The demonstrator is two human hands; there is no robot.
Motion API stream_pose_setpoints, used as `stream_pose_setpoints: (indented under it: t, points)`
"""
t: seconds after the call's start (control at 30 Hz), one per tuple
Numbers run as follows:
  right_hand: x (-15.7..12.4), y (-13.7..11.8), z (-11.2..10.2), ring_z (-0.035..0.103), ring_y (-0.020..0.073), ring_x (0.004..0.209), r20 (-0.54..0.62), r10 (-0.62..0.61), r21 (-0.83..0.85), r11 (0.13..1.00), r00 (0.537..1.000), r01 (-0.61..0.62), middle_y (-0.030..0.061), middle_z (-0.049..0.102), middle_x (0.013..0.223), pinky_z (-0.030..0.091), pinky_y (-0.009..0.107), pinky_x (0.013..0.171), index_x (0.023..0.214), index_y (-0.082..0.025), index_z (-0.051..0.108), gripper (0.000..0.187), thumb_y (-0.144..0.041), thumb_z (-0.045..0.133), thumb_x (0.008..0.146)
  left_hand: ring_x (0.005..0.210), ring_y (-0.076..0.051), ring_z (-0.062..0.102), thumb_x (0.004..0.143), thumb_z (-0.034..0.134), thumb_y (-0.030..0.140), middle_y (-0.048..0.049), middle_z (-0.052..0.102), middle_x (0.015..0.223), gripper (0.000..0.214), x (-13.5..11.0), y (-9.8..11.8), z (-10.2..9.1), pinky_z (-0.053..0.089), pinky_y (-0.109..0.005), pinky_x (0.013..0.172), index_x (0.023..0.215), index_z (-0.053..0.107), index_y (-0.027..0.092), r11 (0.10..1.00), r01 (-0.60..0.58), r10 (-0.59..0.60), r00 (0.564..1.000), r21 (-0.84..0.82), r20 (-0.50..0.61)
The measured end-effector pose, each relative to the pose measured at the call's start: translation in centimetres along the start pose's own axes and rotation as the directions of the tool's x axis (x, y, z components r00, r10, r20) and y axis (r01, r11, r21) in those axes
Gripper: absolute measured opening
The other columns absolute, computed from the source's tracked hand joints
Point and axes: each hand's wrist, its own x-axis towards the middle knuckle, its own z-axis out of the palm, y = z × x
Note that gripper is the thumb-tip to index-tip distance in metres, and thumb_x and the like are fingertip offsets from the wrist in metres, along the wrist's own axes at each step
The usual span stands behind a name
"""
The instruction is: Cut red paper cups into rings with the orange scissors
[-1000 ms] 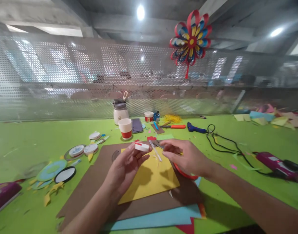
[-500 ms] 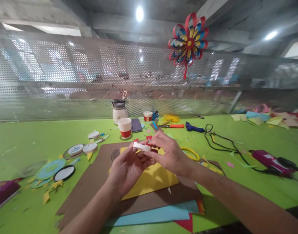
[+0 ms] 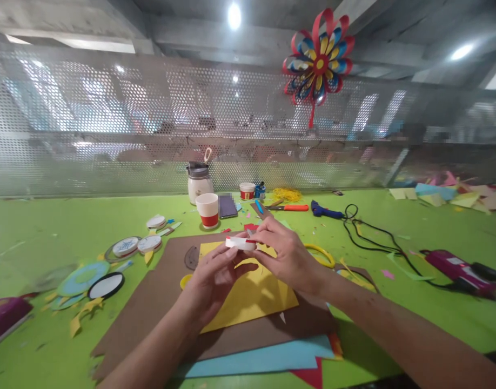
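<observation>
Between my two hands is a small white ring-like band with a red edge (image 3: 240, 243), held above a yellow sheet (image 3: 248, 305). My left hand (image 3: 209, 278) closes on its left side, thumb at the front. Fingertips of my right hand (image 3: 286, 251) pinch its right end. Whether the band is paper or cut from a cup cannot be made out. Beneath the yellow sheet lies a brown board (image 3: 146, 308), with a light blue sheet (image 3: 264, 356) sticking out at the near edge.
Left of the board lie white discs (image 3: 149, 243), a blue ring (image 3: 84, 278) and a black-rimmed disc (image 3: 106, 286). Behind stand a red-and-white paper cup (image 3: 208, 210), a jar (image 3: 199, 186) and a phone (image 3: 227, 206). To the right are an orange-handled knife (image 3: 294, 208), a glue gun (image 3: 327, 210) and its cable.
The band has turned more level, showing its white side and red edge toward me. My left thumb has shifted onto its front. The view has moved slightly.
</observation>
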Motion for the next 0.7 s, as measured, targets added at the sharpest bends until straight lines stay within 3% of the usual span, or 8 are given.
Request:
stream_pose_setpoints:
  t: [0.37, 0.5, 0.6, 0.7]
  points:
    - [-0.5, 0.1, 0.1, 0.058, 0.0162, 0.083, 0.027, 0.095, 0.029, 0.995, 0.995, -0.095, 0.0027, 0.059, 0.091, 0.050, 0.031, 0.074, 0.108, -0.019, 0.067, 0.016, -0.021, 0.064, 0.092, 0.094, -0.020, 0.065, 0.088, 0.064, 0.021, -0.0113, 0.073, 0.111, 0.033, 0.2, -0.3, 0.2, 0.052, -0.034, 0.083, 0.121, 0.067, 0.015, 0.996, -0.002, 0.009, 0.998, 0.089, -0.070]
    - [-1.2, 0.6, -1.2, 0.056, 0.0168, 0.078, 0.104, 0.188, -0.055, 0.982, 0.977, -0.183, 0.0033, 0.060, 0.093, 0.050, 0.033, 0.073, 0.117, -0.020, 0.061, 0.026, -0.029, 0.061, 0.093, 0.095, -0.021, 0.066, 0.088, 0.064, 0.023, -0.0120, 0.073, 0.108, 0.027, 0.1, 0.0, 0.2, 0.052, -0.033, 0.084, 0.114, 0.069, 0.014, 0.988, -0.044, 0.058, 0.994, 0.146, -0.094]
    - [-2.7, 2.1, -3.4, 0.057, 0.0198, 0.082, 0.221, 0.320, -0.197, 0.940, 0.921, -0.279, 0.0057, 0.059, 0.092, 0.048, 0.035, 0.077, 0.110, -0.018, 0.065, 0.020, -0.023, 0.053, 0.094, 0.097, -0.023, 0.066, 0.087, 0.066, 0.024, -0.0129, 0.073, 0.104, 0.021, 0.1, 0.5, 0.3, 0.052, -0.034, 0.085, 0.104, 0.072, 0.013, 0.976, -0.083, 0.110, 0.985, 0.200, -0.130]
    - [-4.6, 3.7, -5.6, 0.059, 0.0269, 0.084, 0.355, 0.476, -0.385, 0.859, 0.805, -0.339, 0.0082, 0.061, 0.086, 0.045, 0.038, 0.072, 0.093, -0.018, 0.069, 0.014, -0.020, 0.062, 0.080, 0.096, -0.024, 0.067, 0.085, 0.069, 0.025, -0.0136, 0.074, 0.103, 0.020, 0.2, 1.2, 0.4, 0.052, -0.034, 0.083, 0.100, 0.072, 0.012, 0.968, -0.127, 0.169, 0.968, 0.217, -0.185]
